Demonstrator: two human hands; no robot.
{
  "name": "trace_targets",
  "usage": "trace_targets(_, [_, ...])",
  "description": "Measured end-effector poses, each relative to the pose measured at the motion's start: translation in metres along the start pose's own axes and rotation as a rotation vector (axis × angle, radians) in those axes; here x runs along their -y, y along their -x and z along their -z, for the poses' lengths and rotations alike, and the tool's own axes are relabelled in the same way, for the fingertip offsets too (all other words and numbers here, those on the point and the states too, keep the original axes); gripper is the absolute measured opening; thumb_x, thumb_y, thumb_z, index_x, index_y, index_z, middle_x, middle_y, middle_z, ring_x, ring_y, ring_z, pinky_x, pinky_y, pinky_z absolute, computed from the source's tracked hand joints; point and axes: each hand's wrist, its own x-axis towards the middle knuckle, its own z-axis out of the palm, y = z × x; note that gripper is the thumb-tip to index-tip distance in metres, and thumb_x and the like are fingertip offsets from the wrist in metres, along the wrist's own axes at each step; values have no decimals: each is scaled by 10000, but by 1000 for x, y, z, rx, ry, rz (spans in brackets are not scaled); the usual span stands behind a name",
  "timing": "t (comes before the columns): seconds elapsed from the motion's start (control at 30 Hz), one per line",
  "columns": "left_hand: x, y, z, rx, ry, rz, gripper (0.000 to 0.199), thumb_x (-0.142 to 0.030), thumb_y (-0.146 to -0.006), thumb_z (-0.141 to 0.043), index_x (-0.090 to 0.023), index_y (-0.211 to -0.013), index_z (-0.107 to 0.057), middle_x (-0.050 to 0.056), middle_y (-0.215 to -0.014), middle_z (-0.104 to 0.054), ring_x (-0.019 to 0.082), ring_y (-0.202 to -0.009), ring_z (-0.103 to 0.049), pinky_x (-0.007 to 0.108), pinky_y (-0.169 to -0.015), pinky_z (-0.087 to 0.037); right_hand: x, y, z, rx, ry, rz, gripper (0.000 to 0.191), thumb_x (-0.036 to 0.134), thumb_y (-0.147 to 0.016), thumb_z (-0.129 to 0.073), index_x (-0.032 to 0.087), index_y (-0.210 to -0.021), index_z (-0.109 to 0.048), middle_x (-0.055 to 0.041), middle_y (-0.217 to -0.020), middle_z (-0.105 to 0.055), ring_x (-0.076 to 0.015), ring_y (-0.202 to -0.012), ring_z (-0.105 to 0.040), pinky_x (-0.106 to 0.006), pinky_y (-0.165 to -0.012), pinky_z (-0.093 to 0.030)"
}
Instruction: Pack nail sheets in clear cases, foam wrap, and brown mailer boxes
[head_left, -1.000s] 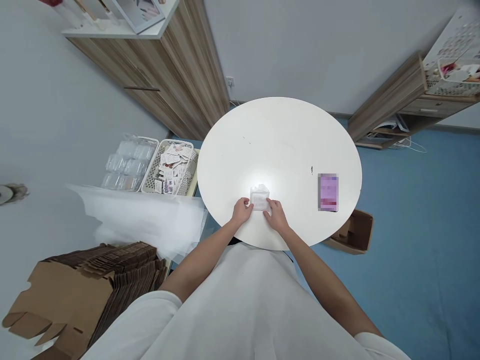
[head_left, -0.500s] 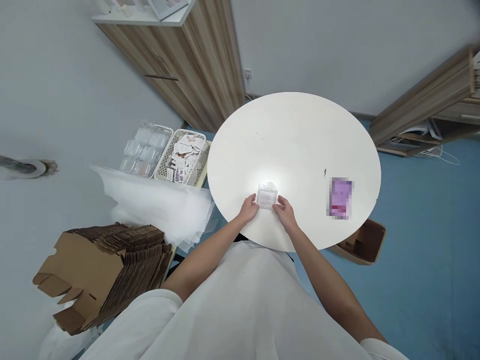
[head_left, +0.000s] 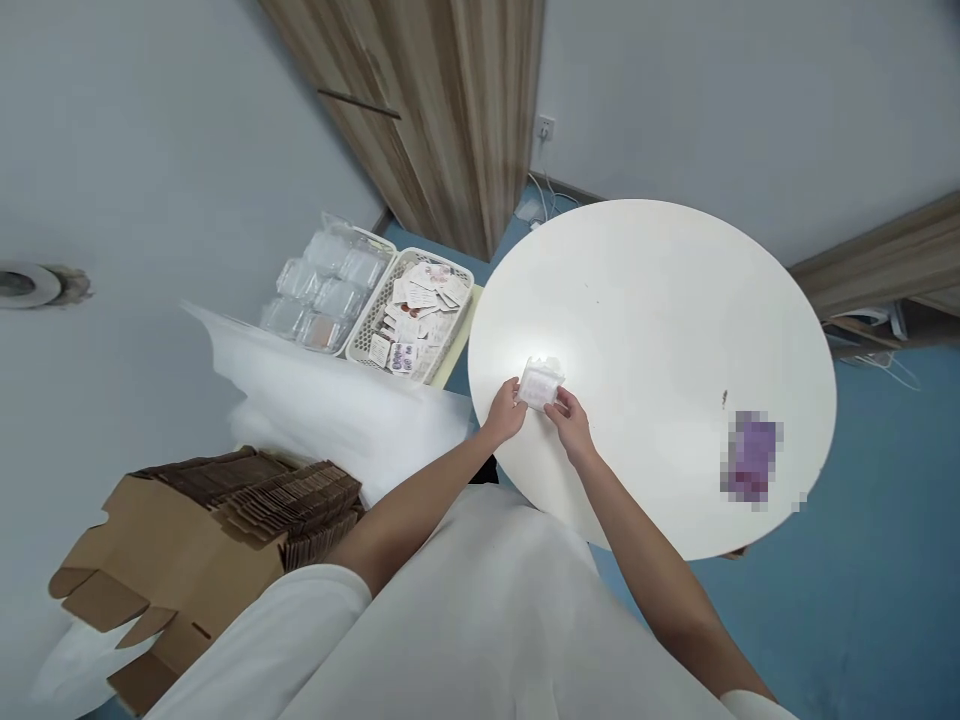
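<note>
A small square packet (head_left: 540, 384), wrapped in white translucent material with a ragged far edge, is at the near left part of the round white table (head_left: 675, 320). My left hand (head_left: 505, 412) grips its left edge between thumb and fingers. On the opposite side, my right hand (head_left: 572, 425) pinches the near right corner. The packet is slightly turned, and faint pale marks show through its wrapping. Whether it touches the tabletop or is lifted a little, I cannot tell.
Left of the table stand a white basket (head_left: 442, 375) of printed cards and several clear plastic cases (head_left: 337, 297). White foam sheets (head_left: 330, 400) lie nearer, beside stacked flat cardboard boxes (head_left: 180, 550). A blurred-out purple object (head_left: 754, 455) lies on the table's right.
My view has turned left, so the table and purple object sit farther right. The packet has gone from square-on to slightly turned, both hands still at its sides.
</note>
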Motion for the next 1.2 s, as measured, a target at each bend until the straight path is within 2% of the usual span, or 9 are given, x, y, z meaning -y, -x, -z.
trace_targets(0.1, [5,-27,37,-68,4,-63,494,-114,-710,-458,-154,-1202,-435,106,-1198,-508,206,-1104,-474,353,-912,-395,17,-26,-39,29,-10,18,577,363,-687,-599,236,-1225,-433,-66,-1293,-456,-212,-1125,-474,-374,-936,-394])
trace_targets(0.2, [8,-52,65,-108,-28,-93,468,-113,-699,-451,-145,-1165,-481,103,-1206,-503,204,-1120,-466,344,-930,-390,30,-47,-69,39,-32,35,585,360,-689,-593,227,-1234,-428,-65,-1302,-448,-214,-1147,-455,-374,-943,-388])
trace_targets(0.3, [8,-69,80,-115,-43,-116,458,-115,-700,-444,-157,-1152,-502,89,-1224,-490,197,-1139,-454,333,-948,-382,41,-60,-87,45,-48,52,593,359,-692,-583,223,-1246,-419,-58,-1318,-432,-209,-1152,-449,-371,-953,-380])
trace_targets(0.43, [5,-75,85,-126,-49,-129,477,-109,-695,-451,-159,-1168,-493,90,-1235,-483,205,-1161,-432,348,-965,-368,50,-64,-95,40,-54,66,601,343,-698,-568,213,-1262,-404,-60,-1310,-440,-206,-1136,-459,-368,-953,-380])
trace_targets(0.63, [8,-72,84,-89,3,-145,491,-115,-698,-459,-187,-1183,-481,78,-1293,-427,209,-1208,-383,352,-981,-349,45,-65,-93,27,-26,70,599,364,-691,-578,243,-1255,-414,-41,-1304,-444,-211,-1150,-438,-387,-970,-360])
trace_targets(0.83, [11,-69,82,-128,42,-115,547,-105,-686,-474,-203,-1223,-435,73,-1354,-349,206,-1247,-335,355,-1010,-315,36,-57,-83,-8,-19,36,624,379,-692,-587,275,-1274,-387,-29,-1361,-374,-213,-1197,-390,-382,-991,-342])
trace_targets(1.0, [13,-53,77,-182,27,-88,569,-129,-700,-481,-198,-1258,-387,71,-1360,-333,199,-1256,-318,327,-1021,-303,26,-39,-63,27,-14,13,641,396,-694,-593,312,-1285,-360,-12,-1388,-336,-216,-1237,-351,-391,-1004,-329])
trace_targets(1.2, [16,-26,64,-229,-26,-29,574,-162,-711,-502,-179,-1269,-368,97,-1346,-352,211,-1239,-346,340,-1018,-308,14,-11,-29,94,-15,-12,636,415,-697,-592,318,-1280,-357,-26,-1402,-315,-209,-1246,-351,-397,-983,-350])
